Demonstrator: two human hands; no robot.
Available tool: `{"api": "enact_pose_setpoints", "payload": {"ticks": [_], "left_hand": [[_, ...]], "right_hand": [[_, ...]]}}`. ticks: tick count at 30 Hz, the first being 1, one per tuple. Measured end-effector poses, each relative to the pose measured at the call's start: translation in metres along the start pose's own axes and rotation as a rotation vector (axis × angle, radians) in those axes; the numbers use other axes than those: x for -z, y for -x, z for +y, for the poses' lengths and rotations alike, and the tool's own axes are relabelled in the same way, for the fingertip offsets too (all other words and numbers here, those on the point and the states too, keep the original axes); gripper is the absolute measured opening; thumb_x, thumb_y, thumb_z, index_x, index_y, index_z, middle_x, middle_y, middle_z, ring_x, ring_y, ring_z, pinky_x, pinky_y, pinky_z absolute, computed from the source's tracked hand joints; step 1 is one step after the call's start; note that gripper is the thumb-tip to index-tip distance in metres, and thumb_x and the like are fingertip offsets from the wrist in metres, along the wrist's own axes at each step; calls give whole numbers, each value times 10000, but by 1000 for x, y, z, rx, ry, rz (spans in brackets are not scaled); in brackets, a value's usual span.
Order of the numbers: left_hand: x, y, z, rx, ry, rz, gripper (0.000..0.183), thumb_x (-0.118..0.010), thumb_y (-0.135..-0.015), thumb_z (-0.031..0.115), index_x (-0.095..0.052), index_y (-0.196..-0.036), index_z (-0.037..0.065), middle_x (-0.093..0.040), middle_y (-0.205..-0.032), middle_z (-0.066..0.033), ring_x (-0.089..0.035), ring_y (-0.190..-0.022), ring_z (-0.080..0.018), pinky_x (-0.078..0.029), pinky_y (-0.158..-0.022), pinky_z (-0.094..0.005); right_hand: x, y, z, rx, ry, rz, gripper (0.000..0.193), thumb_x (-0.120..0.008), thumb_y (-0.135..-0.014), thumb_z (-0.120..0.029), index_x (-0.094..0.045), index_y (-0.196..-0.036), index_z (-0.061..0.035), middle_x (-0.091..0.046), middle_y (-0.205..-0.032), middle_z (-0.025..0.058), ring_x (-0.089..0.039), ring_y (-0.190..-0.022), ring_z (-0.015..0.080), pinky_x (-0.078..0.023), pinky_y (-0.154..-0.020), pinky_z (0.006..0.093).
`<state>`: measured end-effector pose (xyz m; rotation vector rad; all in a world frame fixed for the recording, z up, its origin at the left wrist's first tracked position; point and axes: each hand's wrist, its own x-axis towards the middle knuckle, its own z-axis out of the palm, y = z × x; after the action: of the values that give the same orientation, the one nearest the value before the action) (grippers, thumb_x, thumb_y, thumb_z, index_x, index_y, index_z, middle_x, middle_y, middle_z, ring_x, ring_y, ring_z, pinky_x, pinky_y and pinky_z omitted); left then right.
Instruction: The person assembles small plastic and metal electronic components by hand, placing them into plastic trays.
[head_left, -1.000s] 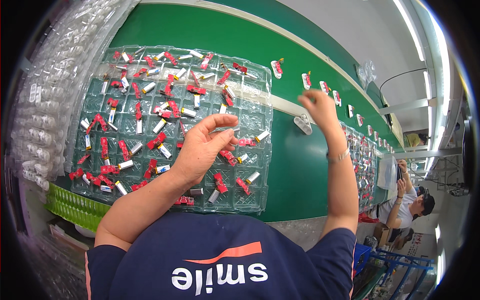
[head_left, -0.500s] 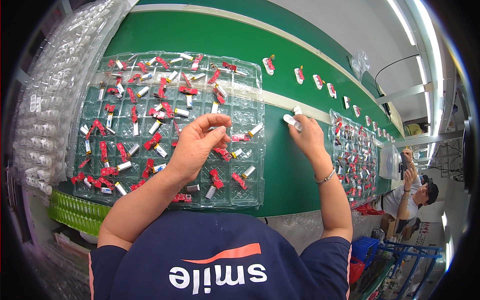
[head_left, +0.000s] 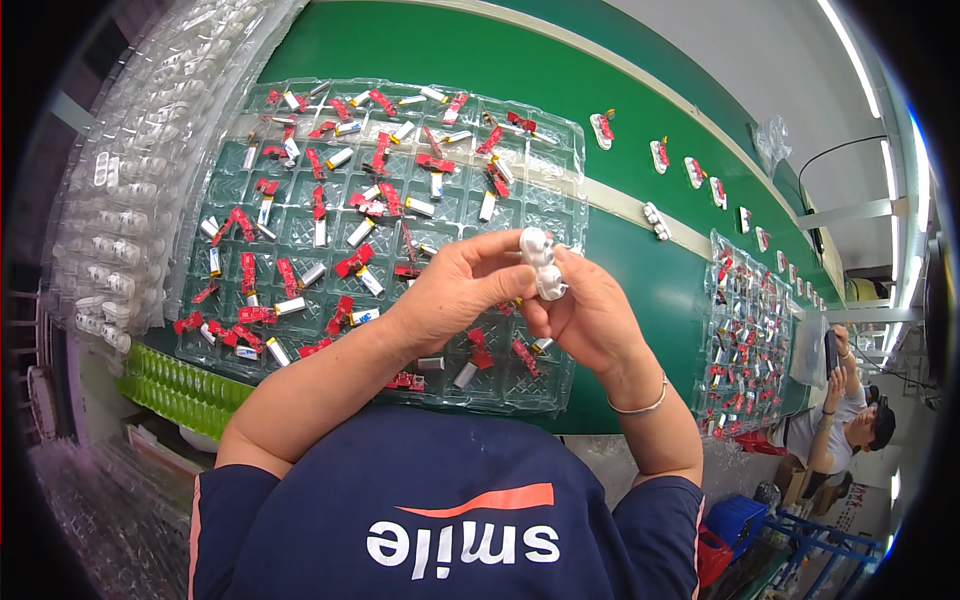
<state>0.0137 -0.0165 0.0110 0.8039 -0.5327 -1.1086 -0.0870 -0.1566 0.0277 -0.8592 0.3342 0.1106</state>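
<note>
Head view: the hands point(head_left: 597, 318), apart earlier, now both pinch one white casing point(head_left: 543, 264)

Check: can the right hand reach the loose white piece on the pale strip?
Probably yes: nothing shows between the right hand and the loose white piece on the pale strip. But the hand holds another white piece, so it may need freeing first.

That white piece point(head_left: 543, 264) looks like glossy plastic, the tray point(head_left: 550, 204) shiny clear plastic, the shirt point(head_left: 420, 455) matt cloth, the bracelet point(head_left: 648, 408) smooth metal.
</note>
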Motion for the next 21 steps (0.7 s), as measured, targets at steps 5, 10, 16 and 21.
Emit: {"api": "enact_pose_setpoints", "payload": {"ticks": [5, 10, 16, 21], "left_hand": [[6, 2, 0, 62, 34, -21, 313, -532, -867, 120, -504, -1150, -10, -604, -938, -100, -611, -759, -158, -497, -747, -301], [14, -3, 0, -119, 268, 271, 220, -499, -900, 153, -516, -1072, 17, -579, -1065, -106, -580, -937, -171, -497, -807, -313], [17, -3, -7, -121, 226, 335, 239, -480, -912, 209, -488, -1081, 40, -575, -1069, -108, -586, -913, -162, -517, -789, -317], [17, -4, -7, -84, 207, 344, 246, -488, -909, 223, -492, -1080, 46, -586, -1045, -87, -588, -894, -143, -514, -772, -295]], "right_hand": [[-4, 2, -3, -21, 164, -24, 326, -375, -952, -260, -538, -1049, 5, -613, -832, 68, -562, -624, 116, -467, -516, 223], [18, 16, -24, 499, 1303, 407, 136, -570, -848, -104, -629, -901, 6, -654, -820, 50, -558, -620, 77, -445, -543, 208], [22, 10, -1, 722, 1753, 301, 92, -667, -715, -73, -625, -797, -74, -616, -755, 37, -550, -655, 191, -458, -576, 293], [22, -4, -3, 700, 1987, 250, 156, -658, -661, -55, -621, -812, -66, -570, -812, 41, -525, -755, 229, -455, -644, 313]]}}
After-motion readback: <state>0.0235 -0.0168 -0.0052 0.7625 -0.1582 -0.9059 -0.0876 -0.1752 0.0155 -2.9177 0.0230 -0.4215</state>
